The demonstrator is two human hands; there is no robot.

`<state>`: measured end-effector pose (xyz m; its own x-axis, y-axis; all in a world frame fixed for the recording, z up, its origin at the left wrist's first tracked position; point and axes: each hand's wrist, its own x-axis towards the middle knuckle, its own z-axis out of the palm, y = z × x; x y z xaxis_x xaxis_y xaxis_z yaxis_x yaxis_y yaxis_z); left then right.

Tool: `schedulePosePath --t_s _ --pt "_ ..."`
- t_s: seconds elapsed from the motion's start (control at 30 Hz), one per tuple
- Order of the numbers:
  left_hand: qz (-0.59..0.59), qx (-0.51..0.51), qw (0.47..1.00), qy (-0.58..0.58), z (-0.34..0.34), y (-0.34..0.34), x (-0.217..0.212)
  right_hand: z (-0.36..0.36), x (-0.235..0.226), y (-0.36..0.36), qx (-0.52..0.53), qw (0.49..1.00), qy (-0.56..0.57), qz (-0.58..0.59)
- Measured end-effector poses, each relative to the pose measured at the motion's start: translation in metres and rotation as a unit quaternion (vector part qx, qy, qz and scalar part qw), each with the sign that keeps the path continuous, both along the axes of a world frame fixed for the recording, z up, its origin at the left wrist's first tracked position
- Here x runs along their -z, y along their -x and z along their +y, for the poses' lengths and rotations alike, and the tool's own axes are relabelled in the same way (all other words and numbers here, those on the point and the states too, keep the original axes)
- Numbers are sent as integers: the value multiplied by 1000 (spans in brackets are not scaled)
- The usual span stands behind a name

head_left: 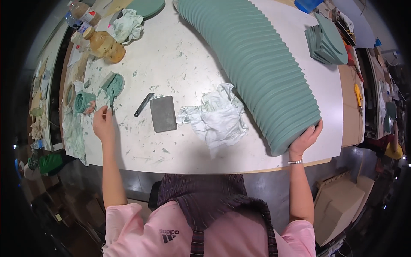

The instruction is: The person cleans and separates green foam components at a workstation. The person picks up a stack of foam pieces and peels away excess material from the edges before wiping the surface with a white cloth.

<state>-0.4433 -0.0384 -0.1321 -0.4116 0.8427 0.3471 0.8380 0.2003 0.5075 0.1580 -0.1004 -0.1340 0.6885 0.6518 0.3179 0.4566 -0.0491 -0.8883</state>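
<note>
My left hand is closed in a pinch on the thin handle of a small spatula. The spatula's far end lies in green putty on a small holder. Beside it stands an open tub of green putty. On the right, a long ribbed green form, which looks like many thin slabs stacked in a row, runs diagonally across the table. My right hand cups its near end, fingers wrapped round the edge. Between my hands lie a crumpled white cloth, a dark grey block and a black blade-like strip.
Bottles and a crumpled rag stand at the far left, near a green disc. Loose green slabs lie far right, by a yellow cutter. Green scraps dot the white table. Cardboard boxes sit below right.
</note>
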Motion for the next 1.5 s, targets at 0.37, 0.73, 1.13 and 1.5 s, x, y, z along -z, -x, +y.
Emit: schedulePosePath --t_s 0.37,0.73,1.13,1.5 --pt "48 -6 995 -90 19 20 32 4 14 -5 34 996 27 -75" --pt "-312 400 855 108 47 -273 -67 0 5 -6 27 998 33 -56" --pt "-227 489 841 54 73 -336 -79 -1 8 -12 -1 994 0 -110" --pt "-192 476 857 49 82 -359 -71 -1 11 -14 -4 994 -17 -109"
